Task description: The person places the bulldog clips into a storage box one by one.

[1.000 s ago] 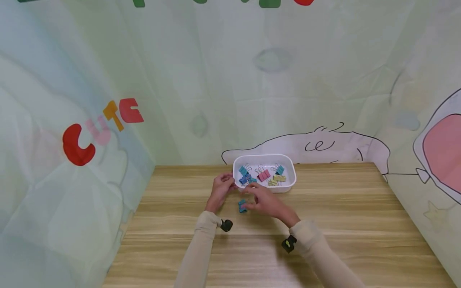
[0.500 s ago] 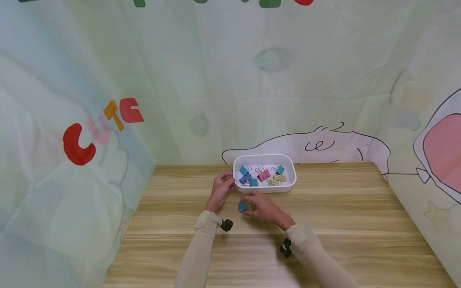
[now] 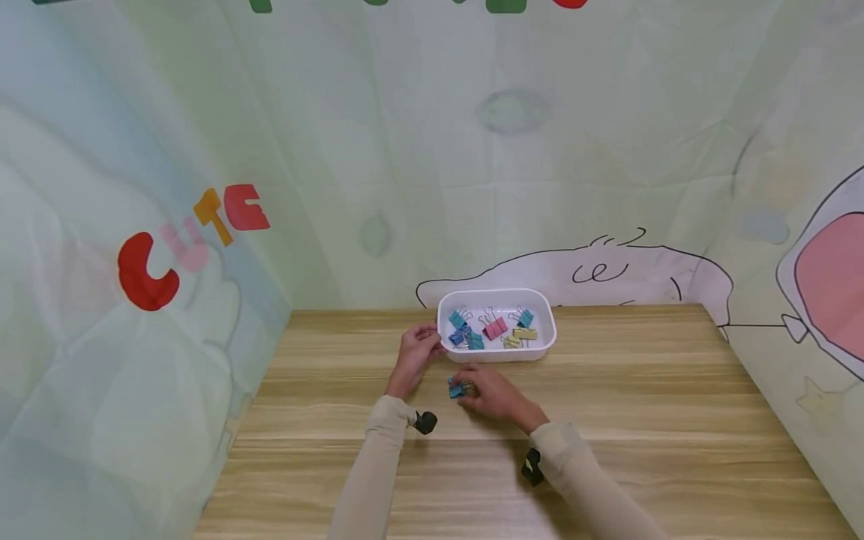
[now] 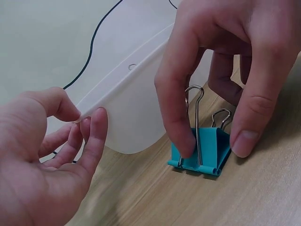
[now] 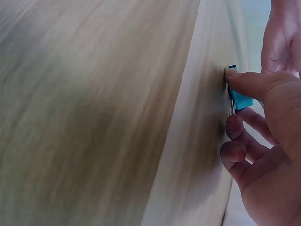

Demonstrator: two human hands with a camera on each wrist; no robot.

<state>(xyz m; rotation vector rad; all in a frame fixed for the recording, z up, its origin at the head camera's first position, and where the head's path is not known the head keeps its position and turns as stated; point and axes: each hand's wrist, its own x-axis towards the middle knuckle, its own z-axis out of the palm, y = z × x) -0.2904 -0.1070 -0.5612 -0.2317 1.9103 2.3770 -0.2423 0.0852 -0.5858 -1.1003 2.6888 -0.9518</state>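
With thumb and fingers, my left hand (image 3: 412, 361) pinches the rim of a white plastic box (image 3: 502, 355) at its near left corner. In front of the box a teal binder clip (image 4: 212, 146) with silver wire handles is on the wooden table. My right hand (image 3: 496, 394) holds that clip between index finger and thumb; the left wrist view has the index fingertip on its front face and the thumb at its right side. In the right wrist view the thumb lies along the teal clip (image 5: 242, 100), and the other fingers are curled below.
Inside the box lie several binder clips: a pink clip (image 3: 494, 328), a blue clip (image 3: 460, 336), teal ones and a yellow clip (image 3: 523, 334). The box stands at the back of the wooden table (image 3: 648, 420), by a printed cloth backdrop (image 3: 364, 150).
My right hand has come down from above the box's near edge and closed its fingers and thumb on the teal binder clip. My left hand stays at the box rim.
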